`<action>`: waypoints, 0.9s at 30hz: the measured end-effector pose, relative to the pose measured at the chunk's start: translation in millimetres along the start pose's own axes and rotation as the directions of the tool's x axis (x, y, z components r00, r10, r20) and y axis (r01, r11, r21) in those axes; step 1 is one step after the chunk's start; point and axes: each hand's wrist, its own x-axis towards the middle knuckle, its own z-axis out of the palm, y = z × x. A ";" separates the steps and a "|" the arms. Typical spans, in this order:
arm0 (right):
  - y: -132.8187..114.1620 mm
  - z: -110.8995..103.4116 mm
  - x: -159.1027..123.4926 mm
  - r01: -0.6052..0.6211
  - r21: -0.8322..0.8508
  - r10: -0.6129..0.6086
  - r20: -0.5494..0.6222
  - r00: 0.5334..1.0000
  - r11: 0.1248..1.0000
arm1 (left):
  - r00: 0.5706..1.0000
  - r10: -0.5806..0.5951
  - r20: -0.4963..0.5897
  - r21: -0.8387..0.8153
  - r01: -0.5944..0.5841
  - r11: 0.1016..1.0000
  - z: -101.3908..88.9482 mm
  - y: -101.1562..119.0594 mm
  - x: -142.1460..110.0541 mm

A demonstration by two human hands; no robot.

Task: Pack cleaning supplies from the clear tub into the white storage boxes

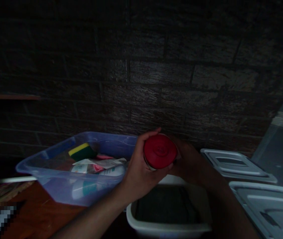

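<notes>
A round container with a red lid is held up between both hands, its lid facing me. My left hand is wrapped round its left side, fingers and thumb curled about the rim. On the other side my right hand grips it too, mostly in shadow. The body below the lid is hidden. Beneath the hands stands a white tub with something dark inside. To the left is a translucent blue bin holding a yellow-and-green sponge, white bottles and a crumpled packet.
Two grey-white lids lie at the right, one nearer than the other. A dark brick wall rises behind. The bins stand on a brown wooden surface. A narrow ledge juts out at the far left.
</notes>
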 end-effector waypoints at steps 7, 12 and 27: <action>5.1 0.7 3.8 0.054 -0.165 -0.073 -0.114 0.991 0.985 | 0.994 0.075 0.074 0.086 -0.081 0.993 -3.7 -1.8 0.5; 8.5 1.4 4.5 0.077 -0.218 -0.107 -0.129 0.986 0.973 | 0.993 0.099 0.068 0.086 -0.104 0.991 -3.2 -2.1 2.2; 3.6 -0.5 4.5 0.043 -0.175 -0.064 -0.117 0.991 0.984 | 0.996 -0.048 -0.070 0.019 0.049 0.999 -1.5 3.0 1.5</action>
